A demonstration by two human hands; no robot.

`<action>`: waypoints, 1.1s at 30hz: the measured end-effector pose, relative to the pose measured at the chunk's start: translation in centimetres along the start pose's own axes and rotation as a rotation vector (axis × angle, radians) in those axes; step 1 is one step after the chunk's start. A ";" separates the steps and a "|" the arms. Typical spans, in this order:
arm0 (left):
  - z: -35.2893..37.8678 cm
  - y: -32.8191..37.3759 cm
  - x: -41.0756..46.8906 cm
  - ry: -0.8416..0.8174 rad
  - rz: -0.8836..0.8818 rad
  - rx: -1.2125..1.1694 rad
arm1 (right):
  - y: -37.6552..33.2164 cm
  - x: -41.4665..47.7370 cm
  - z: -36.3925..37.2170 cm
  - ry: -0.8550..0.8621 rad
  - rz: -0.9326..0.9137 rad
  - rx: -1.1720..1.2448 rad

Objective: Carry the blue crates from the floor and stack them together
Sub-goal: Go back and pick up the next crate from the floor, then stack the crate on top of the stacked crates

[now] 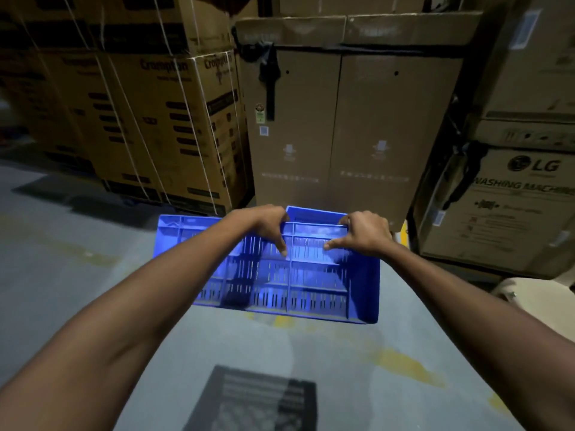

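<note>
Two hands gripping blue crate (280, 275) by its rim, left hand (267, 225), right hand (364, 233), fingers curled over

The crate's (289, 275) far rim hides the fingertips of both hands, the left hand (269, 225) and the right hand (365, 233), and the arms cover part of its slatted side. The print on the tall box (348, 119) is too blurred to read. The dark slab (252, 399) on the floor is cut off at the bottom edge.
</note>
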State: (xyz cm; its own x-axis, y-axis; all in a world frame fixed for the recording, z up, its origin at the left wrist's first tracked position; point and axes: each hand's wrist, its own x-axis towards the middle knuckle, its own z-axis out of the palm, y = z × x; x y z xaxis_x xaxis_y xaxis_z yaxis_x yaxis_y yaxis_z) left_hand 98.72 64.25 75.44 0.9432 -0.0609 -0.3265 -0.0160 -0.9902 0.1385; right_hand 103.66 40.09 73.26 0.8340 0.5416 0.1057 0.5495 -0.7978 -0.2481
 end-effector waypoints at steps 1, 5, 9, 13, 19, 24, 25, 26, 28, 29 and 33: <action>-0.6 0.0 1.2 0.004 -0.002 0.005 | 0.9 1.2 0.2 0.004 -0.007 0.004; -3.1 0.5 7.7 0.033 -0.011 0.048 | 5.2 7.5 0.0 0.014 -0.038 -0.011; -4.7 0.0 13.0 0.111 -0.033 0.145 | 8.2 14.0 -1.1 -0.182 -0.087 -0.084; -5.4 -1.1 16.2 0.207 -0.082 0.226 | 8.8 18.6 0.3 -0.274 -0.087 -0.106; -8.9 -4.7 20.2 0.189 -0.103 0.182 | 8.0 24.4 1.5 -0.027 -0.079 -0.014; -9.9 -6.8 24.7 0.246 -0.055 0.224 | 5.0 30.9 1.9 0.066 -0.136 -0.075; -10.0 -7.7 25.8 0.292 -0.061 0.257 | 4.3 32.4 2.2 0.071 -0.133 -0.079; -10.2 -9.0 26.8 0.327 -0.071 0.278 | 3.7 33.9 2.7 0.068 -0.122 -0.076; -10.7 -12.3 29.0 0.362 -0.088 0.297 | 2.3 37.3 4.0 0.064 -0.095 -0.053; -11.0 -14.2 30.2 0.376 -0.087 0.310 | 1.6 39.2 4.9 0.071 -0.083 -0.044; -11.4 -21.4 36.1 0.415 -0.059 0.324 | -0.9 47.1 9.1 0.088 -0.026 -0.049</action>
State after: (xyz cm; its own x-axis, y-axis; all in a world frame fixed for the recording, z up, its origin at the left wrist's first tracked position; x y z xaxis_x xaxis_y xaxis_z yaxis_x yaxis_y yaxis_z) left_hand 136.86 84.65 71.37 0.9966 -0.0138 0.0815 0.0016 -0.9825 -0.1864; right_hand 142.01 68.69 69.72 0.8194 0.5385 0.1964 0.5710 -0.7969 -0.1972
